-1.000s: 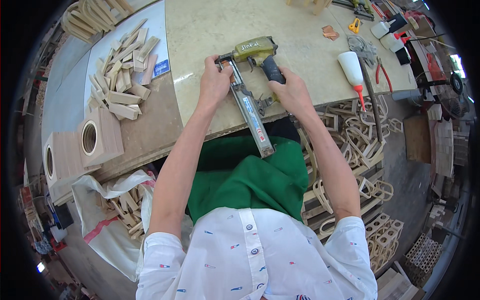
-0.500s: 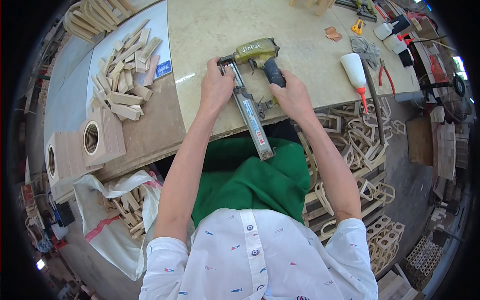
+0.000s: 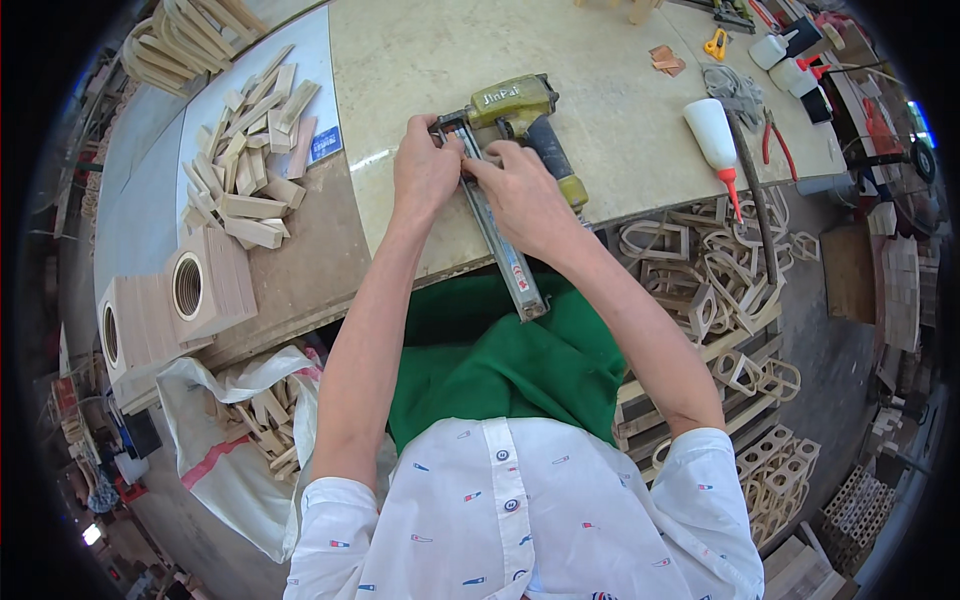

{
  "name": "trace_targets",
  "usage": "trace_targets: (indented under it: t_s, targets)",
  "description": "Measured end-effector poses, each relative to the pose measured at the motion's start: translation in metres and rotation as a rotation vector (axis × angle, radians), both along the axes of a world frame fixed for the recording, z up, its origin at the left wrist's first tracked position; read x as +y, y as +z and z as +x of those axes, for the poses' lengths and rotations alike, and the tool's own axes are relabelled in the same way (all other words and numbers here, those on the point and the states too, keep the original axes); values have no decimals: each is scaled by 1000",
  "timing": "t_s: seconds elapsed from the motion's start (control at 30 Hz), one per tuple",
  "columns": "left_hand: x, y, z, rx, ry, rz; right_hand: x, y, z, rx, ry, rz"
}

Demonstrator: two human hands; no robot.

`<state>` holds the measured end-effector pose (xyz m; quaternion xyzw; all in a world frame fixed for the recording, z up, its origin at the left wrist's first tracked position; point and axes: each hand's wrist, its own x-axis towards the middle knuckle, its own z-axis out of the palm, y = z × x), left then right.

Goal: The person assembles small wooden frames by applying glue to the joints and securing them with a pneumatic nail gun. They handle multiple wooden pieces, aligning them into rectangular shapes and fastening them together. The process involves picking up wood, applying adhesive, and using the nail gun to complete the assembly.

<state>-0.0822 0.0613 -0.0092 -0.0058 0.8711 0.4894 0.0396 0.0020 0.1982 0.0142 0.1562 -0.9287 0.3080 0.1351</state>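
Note:
An olive-green pneumatic nail gun (image 3: pixel 512 97) lies on its side on the workbench, its black handle slanting toward the right. Its long metal magazine (image 3: pixel 515 268) points toward me and juts past the bench's near edge. My left hand (image 3: pixel 424 168) is closed around the magazine's far end, below the gun's nose. Beside it, my right hand (image 3: pixel 523 196) reaches over the magazine with thumb and forefinger pinched against the left fingertips. Whatever sits between those fingers is hidden. Nobody's hand is on the handle.
Loose wooden strips (image 3: pixel 255 150) are heaped at left, near wooden blocks with round holes (image 3: pixel 215 280). A white glue bottle (image 3: pixel 710 135), red pliers (image 3: pixel 775 145) and yellow scissors (image 3: pixel 715 43) lie at right. Wooden frames (image 3: pixel 735 270) pile below; a white sack (image 3: pixel 225 480) holds offcuts.
My right hand has let go of the nail gun's handle and moved left to the magazine, meeting my left hand. The left hand stays at the magazine's far end; the gun has hardly moved.

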Motion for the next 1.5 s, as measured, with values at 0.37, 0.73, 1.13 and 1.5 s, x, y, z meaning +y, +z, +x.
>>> trace_targets:
  t_s: [0.37, 0.73, 1.13, 1.5]
  targets:
    - [-24, 27, 22, 388, -121, -189, -4, -8, -3, -31, 16, 15]
    - [-30, 15, 50, 689, -393, -431, -4, -3, -3, 7, 48, 42]
    - [-30, 6, 52, 685, -366, -470, 39, 45, 75, -177, 344, 532]
    - [-31, 6, 50, 677, -370, -495, 41, 37, 67, -132, 335, 520]
